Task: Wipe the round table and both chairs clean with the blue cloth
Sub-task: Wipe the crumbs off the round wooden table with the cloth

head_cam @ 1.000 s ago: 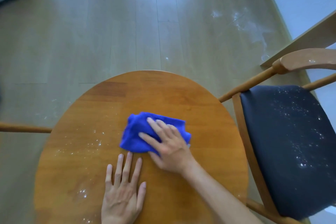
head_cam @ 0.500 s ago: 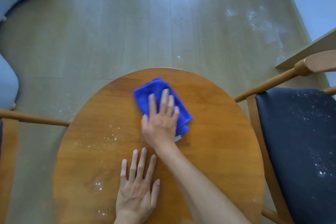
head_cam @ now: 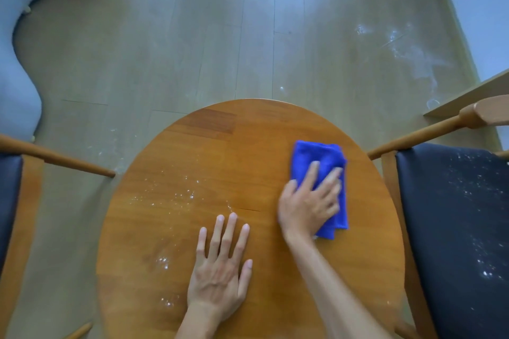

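Seen from above, a round wooden desk fills the lower middle of the view, standing on a pale plank floor; the right hand lies on a folded blue cloth on the right part of the desk, a little beyond its middle line, its fingers spread and nearly straight, pressing the cloth flat against the wood rather than clutching it, so the grip is released; the hand and forearm are blurred; the far half of the cloth shows beyond the fingertips, and a narrow strip of it shows to the right of and just nearer than the palm; the left hand rests palm down on the near middle of the desk, fingers straight and slightly fanned, holding nothing, well apart from the cloth; white specks are scattered over the left half of the desk, with smaller clusters just left of the left hand; a wooden chair with a dark seat stands just beside the desk on the right, its cushion dotted with white specks; a second chair, only partly in view, stands on the left, one wooden arm reaching toward the desk's edge; white smears mark the floor at the far right; a pale blue curved shape occupies the far left corner.
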A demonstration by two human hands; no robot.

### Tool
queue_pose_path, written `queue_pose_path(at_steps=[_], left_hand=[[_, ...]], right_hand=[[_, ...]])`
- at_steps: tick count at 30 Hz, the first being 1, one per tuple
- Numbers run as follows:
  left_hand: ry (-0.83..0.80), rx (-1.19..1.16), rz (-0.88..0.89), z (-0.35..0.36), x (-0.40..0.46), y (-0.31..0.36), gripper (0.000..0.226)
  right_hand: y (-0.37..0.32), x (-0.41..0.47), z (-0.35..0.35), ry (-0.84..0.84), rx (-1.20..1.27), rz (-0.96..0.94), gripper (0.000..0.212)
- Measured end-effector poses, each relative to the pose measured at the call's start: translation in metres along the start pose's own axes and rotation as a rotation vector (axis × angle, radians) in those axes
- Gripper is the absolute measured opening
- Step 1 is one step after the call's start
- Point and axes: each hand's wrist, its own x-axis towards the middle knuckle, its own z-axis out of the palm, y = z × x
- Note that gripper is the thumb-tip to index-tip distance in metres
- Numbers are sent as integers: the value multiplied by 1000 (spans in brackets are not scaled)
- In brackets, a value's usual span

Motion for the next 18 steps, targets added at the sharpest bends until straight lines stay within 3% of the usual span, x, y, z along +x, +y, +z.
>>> queue_pose_path(at_steps=[4, 6, 8, 10, 12, 18], left_hand=[[83, -236, -27, -8, -3, -1, 57], [206, -402, -102, -18, -1, -3, 48], [288, -453, -138, -29, 11, 0, 47], [300, -388, -76, -40, 38, 13, 53], [239, -241, -8, -42, 72, 34, 62], [95, -7, -138, -25, 120, 82, 71]], right_hand=[[-35, -62, -9, -164, 136, -232, 61], [-14, -50, -23, -287, 386, -253, 56], [27, -29, -31, -243, 489, -258, 53], [68, -9, -31, -131, 330, -169, 53], [92, -4, -19, -107, 129, -231, 54], [106, -8, 7, -37, -28, -324, 56]])
